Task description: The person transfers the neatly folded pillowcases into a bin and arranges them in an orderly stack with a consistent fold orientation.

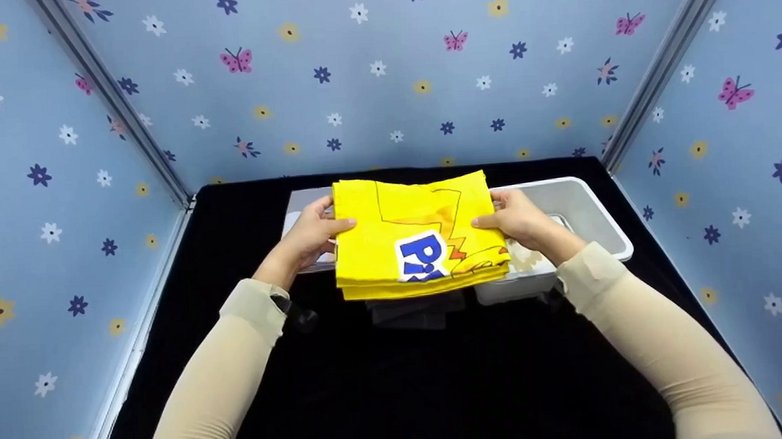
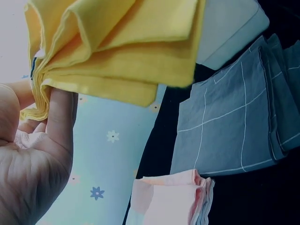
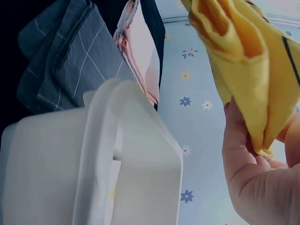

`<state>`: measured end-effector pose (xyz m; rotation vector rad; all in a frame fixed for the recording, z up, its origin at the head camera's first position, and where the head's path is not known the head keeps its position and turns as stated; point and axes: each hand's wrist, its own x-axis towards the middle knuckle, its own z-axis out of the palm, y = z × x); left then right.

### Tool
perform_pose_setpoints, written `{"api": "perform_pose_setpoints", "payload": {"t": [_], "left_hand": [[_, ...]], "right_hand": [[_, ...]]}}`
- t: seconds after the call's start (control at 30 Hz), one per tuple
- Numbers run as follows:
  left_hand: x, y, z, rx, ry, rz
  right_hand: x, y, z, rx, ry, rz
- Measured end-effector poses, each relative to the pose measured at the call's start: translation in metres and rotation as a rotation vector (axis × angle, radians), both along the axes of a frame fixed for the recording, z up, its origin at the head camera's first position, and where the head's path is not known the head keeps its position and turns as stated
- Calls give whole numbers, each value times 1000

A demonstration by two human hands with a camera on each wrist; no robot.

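One yellow cloth point(image 1: 404, 208), folded in layers, blue-lettered

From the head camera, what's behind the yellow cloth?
Gray cloth peeks out at its near edge, pale folded cloth at its left and a white bin at its right. The yellow cloth covers part of each and whatever lies between.

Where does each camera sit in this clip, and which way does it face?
Head: on the head, facing forward and down at the folded yellow printed cloth; left hand, right hand and beige sleeves show.
Left wrist: on that wrist, looking at the cloth's edges; the left hand shows.
Right wrist: on that wrist, looking at the cloth's folds and the white plastic bin; the right hand shows.
Shared: both wrist views show the grey white-lined folded cloth.
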<state>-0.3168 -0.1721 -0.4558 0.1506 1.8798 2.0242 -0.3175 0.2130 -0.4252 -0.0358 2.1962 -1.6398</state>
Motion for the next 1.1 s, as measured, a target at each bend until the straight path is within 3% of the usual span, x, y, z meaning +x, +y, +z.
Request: {"api": "perform_pose_setpoints", "payload": {"t": [0.57, 1.1], "left_hand": [[-2, 29, 12, 73, 41, -33], [-9, 61, 21, 81, 40, -3]], "right_hand": [[1, 27, 20, 12, 22, -12], [-3, 52, 27, 66, 51, -58]]}}
